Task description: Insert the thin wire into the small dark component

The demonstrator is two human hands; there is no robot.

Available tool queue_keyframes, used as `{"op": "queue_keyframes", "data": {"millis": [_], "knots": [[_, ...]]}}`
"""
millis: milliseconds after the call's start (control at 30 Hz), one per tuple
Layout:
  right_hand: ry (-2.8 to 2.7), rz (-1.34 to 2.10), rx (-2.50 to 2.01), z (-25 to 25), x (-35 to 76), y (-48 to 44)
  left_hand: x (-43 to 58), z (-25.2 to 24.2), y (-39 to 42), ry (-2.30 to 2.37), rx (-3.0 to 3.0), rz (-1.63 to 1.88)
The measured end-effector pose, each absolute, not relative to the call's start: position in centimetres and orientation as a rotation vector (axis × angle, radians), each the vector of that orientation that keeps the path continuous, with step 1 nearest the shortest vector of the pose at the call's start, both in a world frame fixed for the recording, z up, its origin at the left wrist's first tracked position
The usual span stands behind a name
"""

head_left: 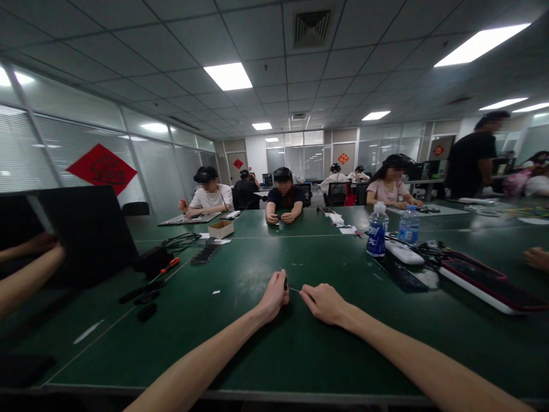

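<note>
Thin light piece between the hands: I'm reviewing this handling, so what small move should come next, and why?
Perhaps draw the right hand gently outward with the left hand steady: the left appears closed around a small dark object, and the thin light piece spans the gap to the right fingertips.

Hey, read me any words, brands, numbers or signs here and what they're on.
Nothing reads with certainty.
Large red diamond sign, left glass wall: dark characters, unclear.
Small red signs, back: too small.
Front bottle: white lettering on blue, blurred.
Bottle behind: label too blurred.
</note>
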State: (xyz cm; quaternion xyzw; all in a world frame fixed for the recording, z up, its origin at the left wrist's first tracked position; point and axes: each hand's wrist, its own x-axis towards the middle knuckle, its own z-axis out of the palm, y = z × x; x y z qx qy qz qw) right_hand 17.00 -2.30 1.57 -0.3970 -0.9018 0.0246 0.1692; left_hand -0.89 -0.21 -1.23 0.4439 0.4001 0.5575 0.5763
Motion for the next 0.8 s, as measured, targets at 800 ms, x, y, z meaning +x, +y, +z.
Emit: {"op": "queue_keyframes", "data": {"millis": [800], "knots": [[-2.557, 0.038, -1.195, 1.72, 16.83, -2.71, -1.11, -1.77, 0.08, 0.904, 1.145, 1.299]]}}
